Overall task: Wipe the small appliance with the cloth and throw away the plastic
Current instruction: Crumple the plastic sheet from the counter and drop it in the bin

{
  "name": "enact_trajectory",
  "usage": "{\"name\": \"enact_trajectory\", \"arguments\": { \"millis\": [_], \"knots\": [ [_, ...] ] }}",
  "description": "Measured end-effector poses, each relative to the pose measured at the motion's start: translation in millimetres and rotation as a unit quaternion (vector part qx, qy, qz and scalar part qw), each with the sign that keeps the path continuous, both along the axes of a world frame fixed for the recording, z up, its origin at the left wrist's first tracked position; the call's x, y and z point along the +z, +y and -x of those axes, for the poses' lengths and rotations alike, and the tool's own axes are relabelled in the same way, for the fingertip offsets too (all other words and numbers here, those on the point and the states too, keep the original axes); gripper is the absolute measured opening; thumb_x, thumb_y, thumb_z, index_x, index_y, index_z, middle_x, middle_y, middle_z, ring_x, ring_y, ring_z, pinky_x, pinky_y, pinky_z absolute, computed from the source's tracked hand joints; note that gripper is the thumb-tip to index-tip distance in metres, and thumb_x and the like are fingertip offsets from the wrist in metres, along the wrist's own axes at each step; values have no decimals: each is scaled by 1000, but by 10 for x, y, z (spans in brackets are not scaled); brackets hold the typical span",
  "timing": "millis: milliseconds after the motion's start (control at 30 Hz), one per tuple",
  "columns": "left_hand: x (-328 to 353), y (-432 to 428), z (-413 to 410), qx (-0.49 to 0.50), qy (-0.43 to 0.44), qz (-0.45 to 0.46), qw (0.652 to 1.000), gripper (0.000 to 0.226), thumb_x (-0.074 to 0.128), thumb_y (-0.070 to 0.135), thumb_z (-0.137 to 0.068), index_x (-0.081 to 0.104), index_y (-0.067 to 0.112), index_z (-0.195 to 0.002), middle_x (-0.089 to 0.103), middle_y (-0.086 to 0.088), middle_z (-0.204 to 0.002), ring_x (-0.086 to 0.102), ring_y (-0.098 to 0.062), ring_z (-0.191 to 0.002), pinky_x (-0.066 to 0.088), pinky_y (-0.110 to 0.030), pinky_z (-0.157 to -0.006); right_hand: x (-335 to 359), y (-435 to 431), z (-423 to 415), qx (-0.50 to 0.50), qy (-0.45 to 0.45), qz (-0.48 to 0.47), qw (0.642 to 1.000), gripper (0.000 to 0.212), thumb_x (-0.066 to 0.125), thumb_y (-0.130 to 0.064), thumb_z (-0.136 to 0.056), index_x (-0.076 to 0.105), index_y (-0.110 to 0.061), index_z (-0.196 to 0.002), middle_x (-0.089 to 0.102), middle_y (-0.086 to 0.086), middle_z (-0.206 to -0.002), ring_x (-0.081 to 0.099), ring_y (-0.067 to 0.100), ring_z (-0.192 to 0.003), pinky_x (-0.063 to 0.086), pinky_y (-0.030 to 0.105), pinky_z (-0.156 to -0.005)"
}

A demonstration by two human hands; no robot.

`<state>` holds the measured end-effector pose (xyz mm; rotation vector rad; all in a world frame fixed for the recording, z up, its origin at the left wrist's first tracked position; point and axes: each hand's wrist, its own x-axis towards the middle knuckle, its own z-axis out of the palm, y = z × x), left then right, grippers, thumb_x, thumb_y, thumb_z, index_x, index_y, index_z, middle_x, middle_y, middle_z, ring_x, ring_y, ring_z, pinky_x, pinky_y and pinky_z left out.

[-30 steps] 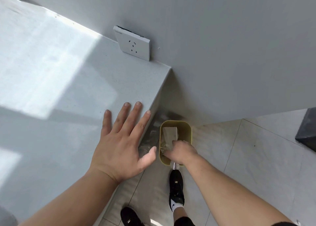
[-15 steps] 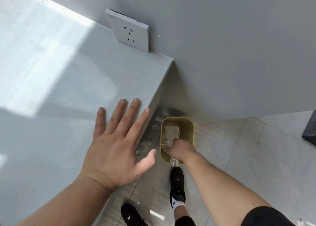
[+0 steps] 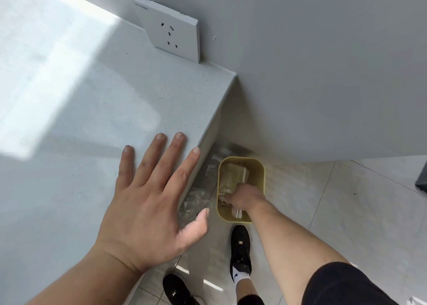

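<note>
A small yellow bin (image 3: 260, 166) stands on the floor tiles beside the counter's end. Clear crumpled plastic (image 3: 235, 173) lies inside it. My right hand (image 3: 245, 197) reaches down into the bin, fingers curled on the plastic near the front left corner. My left hand (image 3: 150, 203) rests flat on the white countertop (image 3: 69, 97) near its edge, fingers spread and holding nothing. No appliance or cloth is in view.
A white wall socket (image 3: 171, 34) sits where the countertop meets the grey wall. Crumpled plastic or its reflection (image 3: 196, 198) shows on the counter's side. My black shoes (image 3: 240, 247) stand right behind the bin. A dark object (image 3: 421, 182) pokes in at the right edge.
My right hand stays in the bin, pressing slightly lower onto the plastic. My left hand keeps its place on the countertop. The view has shifted a little.
</note>
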<state>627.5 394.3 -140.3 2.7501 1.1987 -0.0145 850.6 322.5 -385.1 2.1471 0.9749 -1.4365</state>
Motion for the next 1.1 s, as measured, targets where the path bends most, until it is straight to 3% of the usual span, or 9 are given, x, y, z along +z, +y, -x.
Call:
{"name": "enact_trajectory", "arguments": {
  "millis": [200, 333, 667, 900, 1000, 1100],
  "knots": [
    [5, -5, 0, 1, -5, -3, 1000, 99, 55, 73, -84, 33, 20, -165, 23, -8, -175, 19, -35, -162, 14, -70, -125, -57, 32, 42, 35, -1, -17, 999, 61, 50, -66, -92, 61, -26, -136, 67, 8, -136, 59, 36, -128, 49, 47, -108],
    [3, -4, 3, 2, -1, 0, 1000, 100, 55, 73, -84, 32, 21, -165, 23, -7, -175, 19, -35, -162, 14, -70, -125, -76, 46, 70, 52, 3, -17, 998, 56, 48, -62, -96, 64, -24, -134, 69, 8, -135, 63, 35, -124, 50, 46, -106],
    [5, -3, -1, 1, 1, -1, 1000, 98, 52, 75, -85, 32, 21, -165, 23, -8, -175, 19, -36, -161, 15, -71, -124, 7, -26, 67, 39, 6, -11, 999, 70, 43, -70, -92, 62, -23, -140, 63, 9, -145, 53, 36, -137, 41, 52, -117],
    [14, -1, 5, -1, 12, 2, 1000, 97, 47, 75, -87, 30, 21, -166, 22, -8, -175, 17, -36, -162, 15, -71, -124, 158, -144, 11, 60, 0, -6, 998, 69, 42, -69, -87, 67, -22, -131, 70, 7, -129, 62, 35, -121, 52, 43, -102],
    [22, -3, -5, 0, 14, 3, 1000, 97, 46, 76, -87, 30, 21, -166, 21, -8, -175, 17, -35, -162, 14, -71, -124, 220, -212, 5, 65, -12, -20, 998, 63, 42, -67, -89, 68, -24, -127, 73, 5, -121, 66, 31, -112, 46, 36, -89],
    [32, 0, -10, -1, 13, 1, 1000, 97, 49, 74, -87, 32, 20, -165, 23, -9, -175, 19, -36, -161, 16, -71, -124, 302, -318, 4, 35, -15, -28, 999, 61, 45, -68, -86, 66, -27, -127, 71, 3, -118, 64, 30, -111, 51, 37, -92]
  ]
}}
